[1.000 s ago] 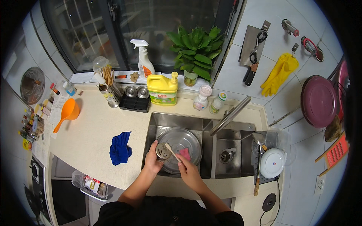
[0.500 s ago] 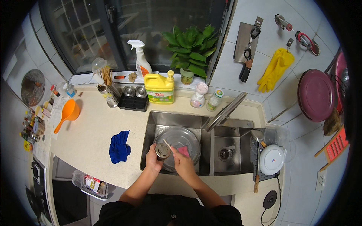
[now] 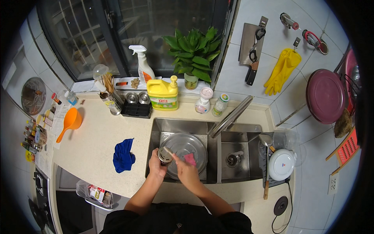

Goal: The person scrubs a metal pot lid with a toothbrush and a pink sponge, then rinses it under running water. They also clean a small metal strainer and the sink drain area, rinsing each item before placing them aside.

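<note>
My left hand (image 3: 156, 168) is wrapped round a small metal canister (image 3: 165, 157) whose round end, pierced with holes, faces up. In my right hand (image 3: 187, 172) is a light-coloured, slim brush (image 3: 169, 151), its far end lying at the rim of that pierced face. Its bristles are too small to make out. Both hands are over the left sink bowl, above a round metal basin (image 3: 203, 150). A pink cloth (image 3: 190, 158) lies in the basin, just beyond my right hand.
The tap (image 3: 233, 117) slants over the divider beside the smaller sink bowl (image 3: 233, 146). Left of the sink lie a blue cloth (image 3: 124, 155) and an orange ladle (image 3: 71, 120). A yellow jug (image 3: 163, 95) stands behind; a white bowl (image 3: 281, 164) sits on the right-hand rack.
My right hand has shifted slightly left, and the brush end has moved to the left over the canister's pierced face. Both hands keep their holds. The whole view has shifted a little.
</note>
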`<act>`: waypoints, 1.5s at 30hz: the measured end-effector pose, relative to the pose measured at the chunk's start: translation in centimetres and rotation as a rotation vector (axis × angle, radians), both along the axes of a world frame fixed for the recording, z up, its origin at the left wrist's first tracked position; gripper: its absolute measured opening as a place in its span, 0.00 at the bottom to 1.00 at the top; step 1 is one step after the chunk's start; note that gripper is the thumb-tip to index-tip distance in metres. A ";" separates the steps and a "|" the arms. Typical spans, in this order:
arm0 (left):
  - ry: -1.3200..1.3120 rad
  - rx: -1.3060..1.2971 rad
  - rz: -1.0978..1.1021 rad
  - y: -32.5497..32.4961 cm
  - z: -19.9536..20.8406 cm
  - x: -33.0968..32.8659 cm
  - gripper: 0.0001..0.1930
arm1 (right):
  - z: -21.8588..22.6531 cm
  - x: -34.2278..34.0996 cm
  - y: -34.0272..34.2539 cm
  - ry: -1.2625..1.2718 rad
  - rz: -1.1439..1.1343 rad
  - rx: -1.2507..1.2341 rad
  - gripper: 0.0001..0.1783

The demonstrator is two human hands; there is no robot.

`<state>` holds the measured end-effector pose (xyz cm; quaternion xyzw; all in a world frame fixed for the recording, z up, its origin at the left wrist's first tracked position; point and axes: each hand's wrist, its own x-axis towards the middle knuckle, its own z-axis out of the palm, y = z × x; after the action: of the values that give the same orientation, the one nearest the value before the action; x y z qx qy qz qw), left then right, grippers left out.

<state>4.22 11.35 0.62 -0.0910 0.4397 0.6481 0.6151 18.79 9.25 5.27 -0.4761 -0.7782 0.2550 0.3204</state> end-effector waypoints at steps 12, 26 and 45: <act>0.013 0.024 -0.004 1.2 1.8 -0.4 0.17 | -1.5 1.4 -0.3 -0.026 -0.048 -0.097 0.23; -0.207 0.007 -0.030 1.3 1.9 -0.3 0.18 | 2.2 0.7 -0.6 -0.003 0.003 -0.068 0.24; -0.140 0.091 -0.010 1.0 6.4 1.0 0.17 | 2.5 2.3 2.2 -0.084 -0.020 0.169 0.25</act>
<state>5.22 12.36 7.05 -0.1061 0.3661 0.6564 0.6511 21.09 11.42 7.75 -0.4652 -0.8050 0.1649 0.3291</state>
